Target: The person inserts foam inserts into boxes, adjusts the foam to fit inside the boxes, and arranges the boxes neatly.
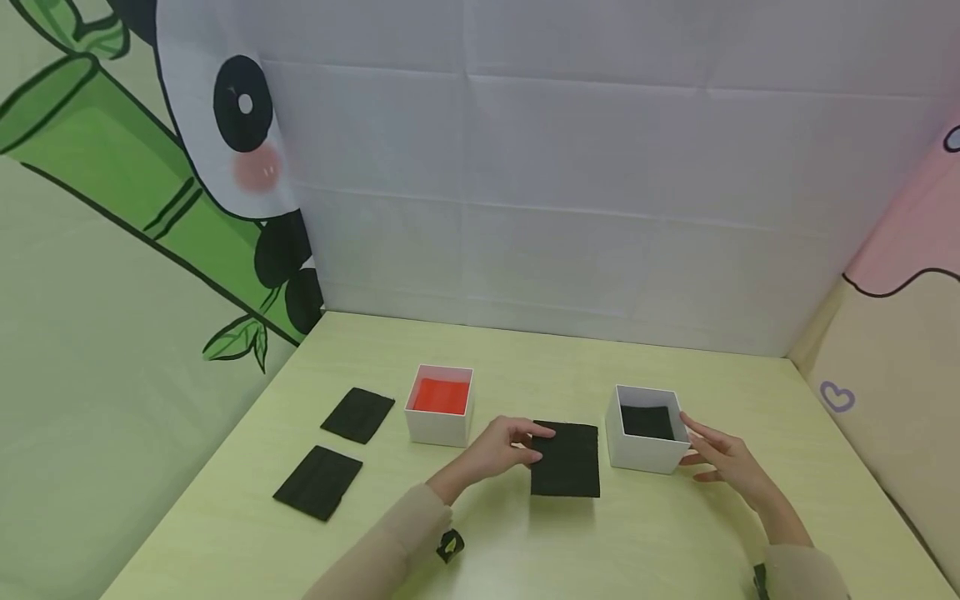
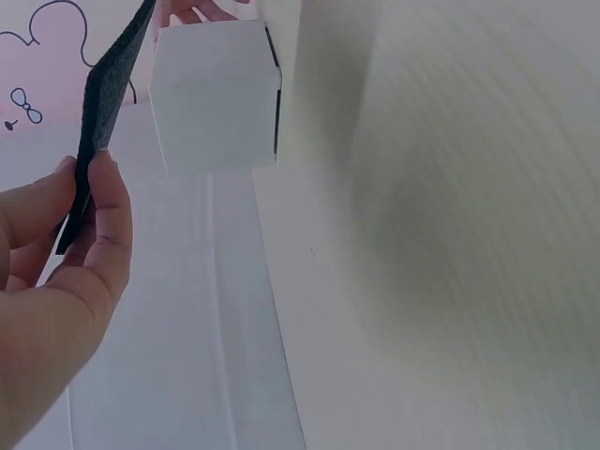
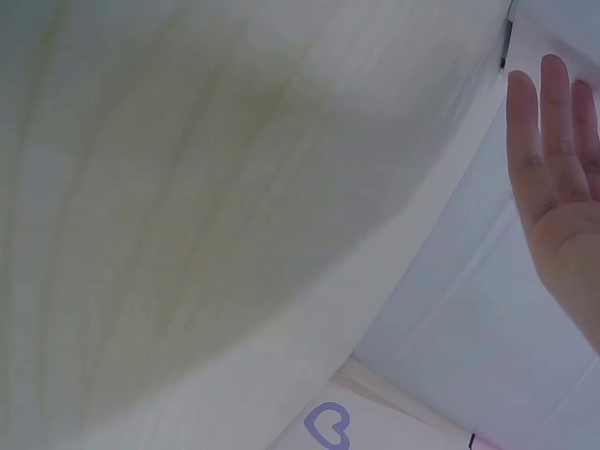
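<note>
Apparent placing step: left hand (image 1: pixel 498 450) pinches black square (image 1: pixel 566 462) in its fingers, right hand (image 1: pixel 729 467), fingers straight, flanks the white box (image 1: pixel 647 455), over which the square should next rise.

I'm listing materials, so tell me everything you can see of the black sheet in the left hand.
The black sheet is roughly square, plain and matte, with slightly uneven edges. It has visible thickness and looks like felt, though that is uncertain. The left hand pinches it by its left side. It is held up off the table, a shadow below it, and looks slightly bent in the left wrist view. It is beside the right box, apart from it.
</note>
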A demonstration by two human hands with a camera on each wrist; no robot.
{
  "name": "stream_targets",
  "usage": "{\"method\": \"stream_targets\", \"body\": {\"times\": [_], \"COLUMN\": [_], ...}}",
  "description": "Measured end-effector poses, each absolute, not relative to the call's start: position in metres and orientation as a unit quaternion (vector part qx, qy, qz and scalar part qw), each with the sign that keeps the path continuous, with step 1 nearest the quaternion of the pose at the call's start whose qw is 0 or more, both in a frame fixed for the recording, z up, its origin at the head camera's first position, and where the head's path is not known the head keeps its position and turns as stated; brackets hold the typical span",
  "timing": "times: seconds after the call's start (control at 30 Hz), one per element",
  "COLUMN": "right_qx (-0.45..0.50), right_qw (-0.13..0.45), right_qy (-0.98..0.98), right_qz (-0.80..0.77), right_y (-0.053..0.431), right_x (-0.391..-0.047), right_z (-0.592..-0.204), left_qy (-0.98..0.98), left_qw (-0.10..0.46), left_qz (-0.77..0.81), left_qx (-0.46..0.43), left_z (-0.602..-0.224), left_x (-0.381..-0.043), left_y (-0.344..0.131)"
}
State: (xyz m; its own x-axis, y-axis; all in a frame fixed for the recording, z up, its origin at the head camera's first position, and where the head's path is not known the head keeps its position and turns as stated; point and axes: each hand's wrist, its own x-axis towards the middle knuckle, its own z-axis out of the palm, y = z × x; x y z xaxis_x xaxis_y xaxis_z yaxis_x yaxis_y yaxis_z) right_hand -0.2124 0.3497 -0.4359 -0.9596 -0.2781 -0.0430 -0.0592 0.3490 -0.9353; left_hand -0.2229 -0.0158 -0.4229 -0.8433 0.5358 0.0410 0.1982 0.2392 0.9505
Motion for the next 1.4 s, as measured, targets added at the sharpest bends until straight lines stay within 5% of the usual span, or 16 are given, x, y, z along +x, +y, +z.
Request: {"method": "stream_targets", "body": {"times": [1.4], "right_qx": [-0.120], "right_qw": [0.097], "right_qy": [0.813], "right_qz": [-0.561], "right_y": [0.355], "right_x": [-0.222], "right_z": [-0.434], "left_qy": [0.746], "left_qw": [0.090], "left_qz": [0.636], "left_qx": [0.178], "left_z": [-0.403], "left_x": [-0.275], "left_y": [0.087]}}
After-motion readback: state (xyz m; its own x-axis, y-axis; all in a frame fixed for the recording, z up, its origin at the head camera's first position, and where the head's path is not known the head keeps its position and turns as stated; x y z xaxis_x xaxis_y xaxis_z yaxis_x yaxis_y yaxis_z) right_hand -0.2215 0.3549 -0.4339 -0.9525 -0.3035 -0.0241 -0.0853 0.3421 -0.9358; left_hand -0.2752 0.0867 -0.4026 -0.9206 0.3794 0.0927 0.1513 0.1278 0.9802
